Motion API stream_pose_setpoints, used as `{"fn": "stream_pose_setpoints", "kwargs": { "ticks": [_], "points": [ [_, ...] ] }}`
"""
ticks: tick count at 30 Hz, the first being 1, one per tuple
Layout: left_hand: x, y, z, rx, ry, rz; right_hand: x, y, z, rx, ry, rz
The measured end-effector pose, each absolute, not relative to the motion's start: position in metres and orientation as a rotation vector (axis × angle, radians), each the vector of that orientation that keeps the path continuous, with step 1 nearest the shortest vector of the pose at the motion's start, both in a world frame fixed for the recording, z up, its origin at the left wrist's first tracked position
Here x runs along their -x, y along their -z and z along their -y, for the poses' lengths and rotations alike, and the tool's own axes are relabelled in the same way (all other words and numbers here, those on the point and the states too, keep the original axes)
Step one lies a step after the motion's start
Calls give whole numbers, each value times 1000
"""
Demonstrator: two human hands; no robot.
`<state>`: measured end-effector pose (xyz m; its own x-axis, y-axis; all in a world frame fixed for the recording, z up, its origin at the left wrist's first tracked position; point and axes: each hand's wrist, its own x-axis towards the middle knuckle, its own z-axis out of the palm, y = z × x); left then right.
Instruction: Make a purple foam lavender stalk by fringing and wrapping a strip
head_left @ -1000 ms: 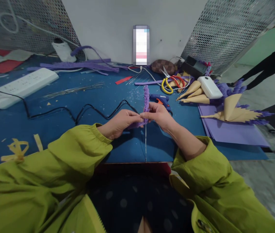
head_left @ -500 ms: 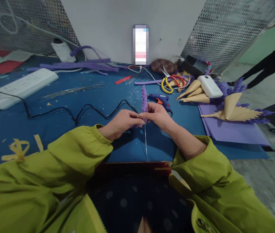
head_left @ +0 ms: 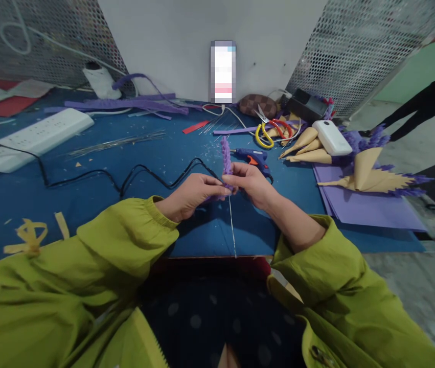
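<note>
A purple paper flower spike (head_left: 226,156), wound round a thin wire stem (head_left: 232,225), stands nearly upright between my hands. My left hand (head_left: 202,191) pinches its lower end, where a bit of purple strip shows under the fingers. With thumb and fingers closed, my right hand (head_left: 248,181) grips the spike just above the left fingertips. The bare wire runs down from my hands toward the table's front edge. Right behind my right hand lies a blue glue gun (head_left: 251,155) with an orange trigger. The fingers partly hide the spike's base.
Scissors (head_left: 265,133), tan paper cones (head_left: 305,140), a white power bank (head_left: 332,137) and purple sheets (head_left: 378,209) lie to the right. Leftward are a power strip (head_left: 44,135), loose wires (head_left: 117,143) and a black cord (head_left: 144,168). A phone (head_left: 223,71) stands at the back.
The flower spike's top has tilted slightly left, and the wire's lower end has swung a little right. Both hands keep hold, with the right fingers slightly shifted.
</note>
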<state>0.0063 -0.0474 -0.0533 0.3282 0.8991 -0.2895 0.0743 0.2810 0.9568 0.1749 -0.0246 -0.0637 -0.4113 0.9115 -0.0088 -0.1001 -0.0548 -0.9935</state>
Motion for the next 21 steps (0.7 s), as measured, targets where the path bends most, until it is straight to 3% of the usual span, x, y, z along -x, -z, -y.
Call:
{"fn": "stream_pose_setpoints", "kwargs": {
  "ticks": [5,21],
  "points": [
    [-6,54,47,-1106,-751,-1072,-179,60,24,866,-1782,1222],
    [-8,51,50,-1151,-709,-1074,-176,60,24,910,-1696,1294]
  ]
}}
